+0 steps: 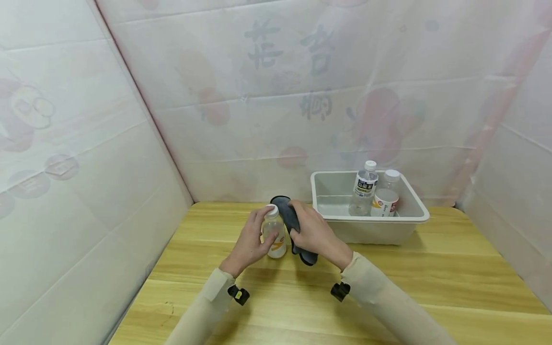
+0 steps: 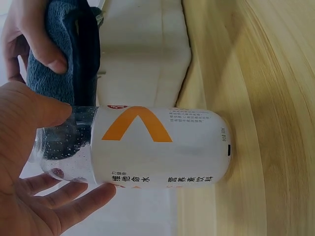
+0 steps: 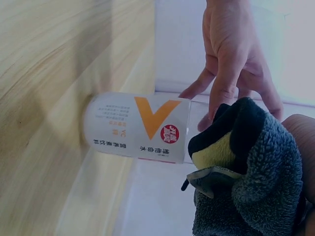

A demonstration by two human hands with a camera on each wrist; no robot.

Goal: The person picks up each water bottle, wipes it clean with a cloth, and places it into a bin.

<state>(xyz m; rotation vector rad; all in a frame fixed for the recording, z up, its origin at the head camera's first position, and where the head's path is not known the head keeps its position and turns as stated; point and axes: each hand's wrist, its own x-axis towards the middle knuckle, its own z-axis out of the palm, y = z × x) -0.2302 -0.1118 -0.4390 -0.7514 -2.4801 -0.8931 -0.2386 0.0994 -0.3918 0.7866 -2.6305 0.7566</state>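
Observation:
A clear plastic drink bottle [image 1: 276, 239] with a white cap, white label and orange V mark stands upright on the wooden table. My left hand [image 1: 253, 239] holds it around the clear upper part, thumb on one side and fingers on the other. Droplets show on the clear plastic above the label [image 2: 157, 147] in the left wrist view. My right hand [image 1: 314, 230] grips a folded dark blue-grey towel [image 1: 287, 215] with black edging, close against the bottle's right side. In the right wrist view a yellow patch shows inside the towel's [image 3: 268, 162] fold, which overlaps the bottle's upper part.
To the right stands a white plastic bin [image 1: 371, 231] near the back wall. Inside it are a clear bottle with a dark-and-white label [image 1: 364, 188] and another with a white-and-orange label [image 1: 385, 201]. Printed sheeting [image 1: 258, 143] surrounds the wooden table [image 1: 453, 287] at the back and sides.

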